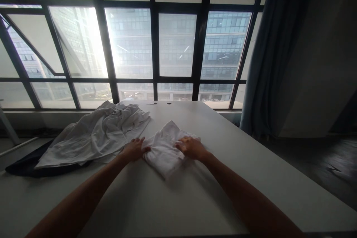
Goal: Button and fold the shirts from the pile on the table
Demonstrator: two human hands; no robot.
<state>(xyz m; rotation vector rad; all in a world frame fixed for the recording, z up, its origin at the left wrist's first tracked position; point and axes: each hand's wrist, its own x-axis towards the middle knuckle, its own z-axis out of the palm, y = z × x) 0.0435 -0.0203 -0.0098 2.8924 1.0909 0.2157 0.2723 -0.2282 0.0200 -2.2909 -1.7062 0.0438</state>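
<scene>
Your two bare forearms run up from the bottom edge of the frame and meet at a small folded white cloth (164, 148), which lies on the white table (212, 193) about mid-width, w/ one corner pointing toward you and one toward the window. Your left hand (134, 149) sits at the cloth's left edge, fingers curled and touching the fabric; can't tell whether it's pinching the edge or just pressing on it. Your right hand (192, 147) lies palm-down on the cloth's right part, fingers spread flat, open, not gripping. Just left of your left hand, a bigger heap of crumpled white fabric (95, 135) spreads over the table's left side, near the folded cloth but apart from it. A dark garment (26, 165) pokes out from under the heap at its near-left edge. Farther on, two small dark holes (161, 103) mark the table's far end. Behind it, a big window w/ dark frames (153, 44) fills the wall, glass-fronted buildings outside, strong glare at left. A dark curtain (270, 52) hangs at the window's right side.
</scene>
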